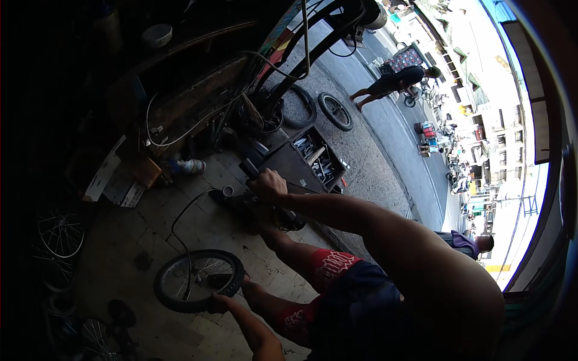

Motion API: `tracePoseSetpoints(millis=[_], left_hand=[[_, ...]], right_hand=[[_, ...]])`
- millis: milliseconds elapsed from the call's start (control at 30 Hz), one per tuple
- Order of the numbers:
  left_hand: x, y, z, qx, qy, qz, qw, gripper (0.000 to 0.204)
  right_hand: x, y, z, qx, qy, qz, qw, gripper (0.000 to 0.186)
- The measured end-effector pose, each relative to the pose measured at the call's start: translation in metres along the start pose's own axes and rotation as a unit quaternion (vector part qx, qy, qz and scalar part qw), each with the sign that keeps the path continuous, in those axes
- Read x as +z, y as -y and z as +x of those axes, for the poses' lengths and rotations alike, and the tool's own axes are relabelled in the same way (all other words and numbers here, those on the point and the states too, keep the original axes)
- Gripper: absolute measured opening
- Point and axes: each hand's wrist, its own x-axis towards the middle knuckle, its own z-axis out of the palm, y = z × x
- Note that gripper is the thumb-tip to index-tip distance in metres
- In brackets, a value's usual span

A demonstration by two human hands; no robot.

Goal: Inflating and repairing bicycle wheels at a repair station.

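Observation:
Low in the view my left hand (220, 303) grips the knobby tire of a small spoked bicycle wheel (164, 290), its fingers partly hidden behind the tire. My right hand (268, 185) is closed around a dark bar that looks like the handle of a floor pump (247, 168). From beside the pump, a thin black hose (174, 224) curves down to the wheel and passes in front of its spokes. Shadow hides much of the pump's body and base. My bare legs and red shorts (331, 268) show between the two arms.
An open toolbox (274, 165) full of metal tools stands beyond my right hand. Loose tires (335, 112) lie near the pavement edge. A cluttered bench (186, 90) fills the upper left; more wheels (60, 233) stand in the dark. A person (400, 81) walks along the street.

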Motion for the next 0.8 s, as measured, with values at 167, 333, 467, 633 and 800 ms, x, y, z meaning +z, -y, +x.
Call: tracePoseSetpoints(millis=[167,333,467,633,800], left_hand=[[-0.002,0.007,0.007,0.001,-0.007,-0.001,1.000,0.062],[-0.002,0.005,0.019,0.005,-0.021,-0.004,1.000,0.063],[-0.009,-0.009,0.025,0.010,-0.015,-0.018,1.000,0.064],[-0.043,-0.039,0.003,0.026,0.036,-0.034,0.998,0.065],[-0.101,-0.077,-0.076,0.028,0.174,-0.028,0.984,0.065]], right_hand=[[0.036,-0.003,0.016,0.026,-0.023,-0.018,0.999,0.038],[0.057,-0.007,0.026,0.030,-0.002,-0.029,0.999,0.037],[0.059,-0.010,0.024,0.006,0.024,-0.034,0.999,0.034],[0.020,-0.009,0.003,-0.082,0.094,-0.073,0.990,0.030],[-0.114,0.003,-0.050,-0.225,0.127,-0.146,0.955,0.027]])
